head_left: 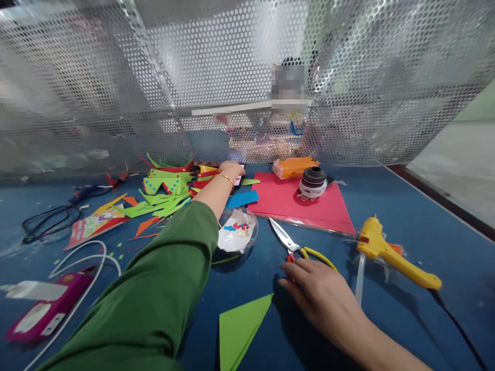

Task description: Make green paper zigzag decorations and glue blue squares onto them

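Blue table [386,201] lies under everything, a red sheet [270,198] towards its far side. The yellow glue gun [390,254] rests to the right of the scissors [286,238], whose red handle my right hand [319,283] has its fingers closed on. My left hand [231,168] is beside the paper cutouts [168,184]; its fingers' state I cannot tell.

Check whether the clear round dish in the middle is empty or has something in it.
Not empty: the clear round dish holds white paper with small red and blue pieces on top.
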The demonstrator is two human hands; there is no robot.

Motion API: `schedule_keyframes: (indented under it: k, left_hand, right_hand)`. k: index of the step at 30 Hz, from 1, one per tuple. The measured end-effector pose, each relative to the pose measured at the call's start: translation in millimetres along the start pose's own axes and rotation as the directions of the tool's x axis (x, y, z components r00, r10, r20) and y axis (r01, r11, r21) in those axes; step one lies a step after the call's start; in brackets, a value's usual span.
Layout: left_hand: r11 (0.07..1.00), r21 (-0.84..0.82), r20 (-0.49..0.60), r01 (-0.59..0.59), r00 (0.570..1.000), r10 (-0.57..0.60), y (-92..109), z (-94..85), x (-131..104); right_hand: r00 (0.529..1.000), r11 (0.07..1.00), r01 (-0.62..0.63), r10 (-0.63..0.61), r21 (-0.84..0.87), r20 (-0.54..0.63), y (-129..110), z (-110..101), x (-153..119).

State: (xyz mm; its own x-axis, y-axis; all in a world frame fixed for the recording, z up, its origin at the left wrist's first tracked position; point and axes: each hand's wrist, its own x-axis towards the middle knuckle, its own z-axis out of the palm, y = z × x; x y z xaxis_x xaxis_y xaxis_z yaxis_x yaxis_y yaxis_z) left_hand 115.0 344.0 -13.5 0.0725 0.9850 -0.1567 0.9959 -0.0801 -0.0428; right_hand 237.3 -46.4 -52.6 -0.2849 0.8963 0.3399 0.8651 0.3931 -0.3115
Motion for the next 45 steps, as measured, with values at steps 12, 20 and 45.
schedule_keyframes:
  k: [12,20,45]
  left_hand:
    - [0.999,-0.044,-0.187,-0.03,0.982,0.021,-17,-13.2,-3]
    - [0.991,-0.013,0.028,-0.133,0.991,0.133,10,4.3,0]
    - [0.947,-0.312,-0.159,-0.074,0.987,0.025,-21,-11.4,-22]
  right_hand:
    - [1.0,1.0,0.0,0.0,-0.011,0.005,0,2,0]
    - [1.0,0.999,0.008,-0.007,-0.031,0.024,2,3,1]
    - [0.999,0.998,-0.019,0.021,-0.058,0.038,2,9,-1]
